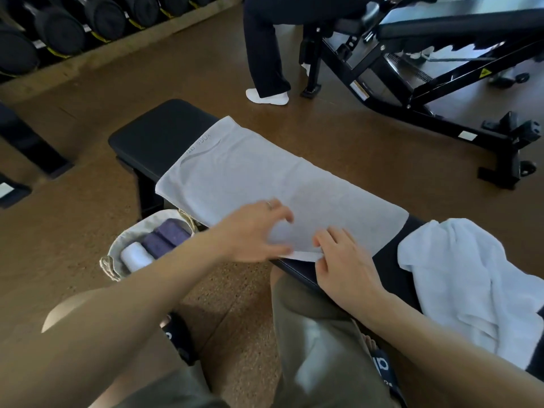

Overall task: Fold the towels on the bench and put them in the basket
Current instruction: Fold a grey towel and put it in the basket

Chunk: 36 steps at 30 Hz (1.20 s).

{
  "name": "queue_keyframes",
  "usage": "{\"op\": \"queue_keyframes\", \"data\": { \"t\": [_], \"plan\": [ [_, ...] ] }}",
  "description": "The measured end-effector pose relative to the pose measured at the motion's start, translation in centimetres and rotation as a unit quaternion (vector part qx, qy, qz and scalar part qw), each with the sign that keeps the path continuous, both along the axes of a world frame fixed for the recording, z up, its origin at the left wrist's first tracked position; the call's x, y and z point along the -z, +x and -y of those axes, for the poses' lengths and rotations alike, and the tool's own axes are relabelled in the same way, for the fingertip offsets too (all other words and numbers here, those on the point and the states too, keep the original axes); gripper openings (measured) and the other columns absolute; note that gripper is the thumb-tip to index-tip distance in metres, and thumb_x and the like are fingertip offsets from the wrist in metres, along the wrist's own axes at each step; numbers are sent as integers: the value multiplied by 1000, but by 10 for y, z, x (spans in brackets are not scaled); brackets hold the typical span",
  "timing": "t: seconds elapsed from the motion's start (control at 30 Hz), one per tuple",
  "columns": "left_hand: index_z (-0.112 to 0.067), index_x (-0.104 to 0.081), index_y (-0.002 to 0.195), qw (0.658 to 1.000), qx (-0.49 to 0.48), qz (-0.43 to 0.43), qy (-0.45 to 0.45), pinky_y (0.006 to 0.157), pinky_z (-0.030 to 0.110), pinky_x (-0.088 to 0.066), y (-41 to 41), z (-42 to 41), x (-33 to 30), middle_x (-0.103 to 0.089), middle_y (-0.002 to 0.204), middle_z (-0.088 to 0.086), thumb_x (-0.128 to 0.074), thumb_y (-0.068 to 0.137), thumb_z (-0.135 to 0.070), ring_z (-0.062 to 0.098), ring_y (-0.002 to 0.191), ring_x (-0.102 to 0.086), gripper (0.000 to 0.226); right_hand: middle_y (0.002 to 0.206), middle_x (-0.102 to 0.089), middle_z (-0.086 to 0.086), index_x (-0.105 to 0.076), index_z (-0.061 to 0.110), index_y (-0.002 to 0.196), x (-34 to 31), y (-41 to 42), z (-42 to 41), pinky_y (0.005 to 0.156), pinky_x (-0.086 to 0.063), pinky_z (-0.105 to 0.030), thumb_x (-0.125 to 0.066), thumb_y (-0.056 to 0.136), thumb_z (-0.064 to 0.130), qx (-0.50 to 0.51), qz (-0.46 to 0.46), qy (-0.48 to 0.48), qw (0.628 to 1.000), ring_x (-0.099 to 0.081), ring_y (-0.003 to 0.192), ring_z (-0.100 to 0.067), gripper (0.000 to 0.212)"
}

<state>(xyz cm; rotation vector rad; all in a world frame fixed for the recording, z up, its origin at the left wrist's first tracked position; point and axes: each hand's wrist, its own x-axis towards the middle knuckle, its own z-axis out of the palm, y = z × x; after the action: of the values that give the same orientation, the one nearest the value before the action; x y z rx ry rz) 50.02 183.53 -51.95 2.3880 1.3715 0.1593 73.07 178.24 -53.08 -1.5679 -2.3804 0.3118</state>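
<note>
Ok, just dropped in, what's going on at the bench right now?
A person has a grey towel spread flat along the black bench. Both hands work its near edge: the right hand pinches it, the left hand presses beside it. A crumpled white towel waits further along. The basket on the floor already holds rolled towels.

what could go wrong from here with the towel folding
The grey towel lies skewed across the bench, its near left edge overhanging above the basket, so a fold started by the left hand and right hand may come out crooked. The crumpled white towel droops over the bench's near edge and might slide to the floor. The basket already holds rolled towels, so space may be tight.
</note>
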Motion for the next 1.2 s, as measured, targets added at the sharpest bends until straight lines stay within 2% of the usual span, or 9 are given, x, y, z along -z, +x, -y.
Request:
{"op": "queue_keyframes", "data": {
  "t": [0.07,0.23,0.4,0.53,0.7,0.87,0.93,1.03,1.2],
  "plan": [
    [-23,-54,124,993,96,-62,43,84,32,-44,31,11,8,-56,118,-3,-62,87,-56,16,103,-54,50,91,-52,0,-52,16,93,-2,-1,0,63,-43,-32,-59,81,1,-17,-42,25,999,-49,82,-20,20],
    [-15,-56,102,990,84,2,115,63,33,-34,40,12,22,-60,90,4,-51,100,-28,27,80,-58,14,91,-53,-3,-52,13,93,-2,5,-2,61,-41,-34,-60,74,-5,-19,-30,47,998,-51,82,-24,27],
    [-22,-43,96,985,127,-15,117,63,37,-41,17,17,30,-53,87,-3,-34,106,-38,21,76,-52,20,79,-51,0,-46,17,82,-2,37,-2,61,-33,-32,-60,67,-6,11,-2,42,999,-46,74,-24,31],
    [-22,-44,100,977,158,-51,136,64,44,-48,17,23,37,-54,89,-1,-32,106,-39,24,79,-55,22,79,-54,0,-55,13,82,-14,48,6,62,-46,-39,-58,72,-3,-4,55,28,998,-48,75,-25,20],
    [-20,-47,104,953,210,-92,197,68,41,-50,24,26,44,-57,92,3,-44,103,-32,28,80,-57,13,93,-46,6,-53,18,99,-35,62,16,59,-38,-25,-48,86,3,-89,164,-162,969,-51,88,-21,20],
    [-22,-49,105,958,217,-96,160,67,38,-48,21,31,43,-55,92,3,-47,92,-36,27,79,-58,19,93,-45,3,-49,18,97,-27,59,15,69,-37,-29,-49,90,8,-147,221,-269,926,-47,90,-22,13],
    [-22,-54,109,975,160,-91,127,71,38,-49,5,29,34,-56,95,2,-44,94,-46,26,80,-59,30,85,-47,9,-49,24,95,-31,55,3,64,-35,-23,-49,92,15,-151,202,-277,927,-47,88,-19,10],
    [-25,-53,120,991,-67,-86,75,79,39,-49,-35,16,19,-53,107,-1,-40,98,-52,25,89,-60,37,86,-62,9,-60,27,94,-34,38,-36,66,-39,-21,-53,93,18,-111,105,-278,948,-54,82,-12,11],
    [-14,-44,135,882,-467,38,-38,91,42,-46,-109,-17,0,-49,133,14,-57,96,-38,33,111,-56,48,85,-59,15,-65,27,99,-28,-21,-123,62,-42,-20,-61,94,18,-35,-68,-199,977,-60,83,-15,11]
  ]
}}
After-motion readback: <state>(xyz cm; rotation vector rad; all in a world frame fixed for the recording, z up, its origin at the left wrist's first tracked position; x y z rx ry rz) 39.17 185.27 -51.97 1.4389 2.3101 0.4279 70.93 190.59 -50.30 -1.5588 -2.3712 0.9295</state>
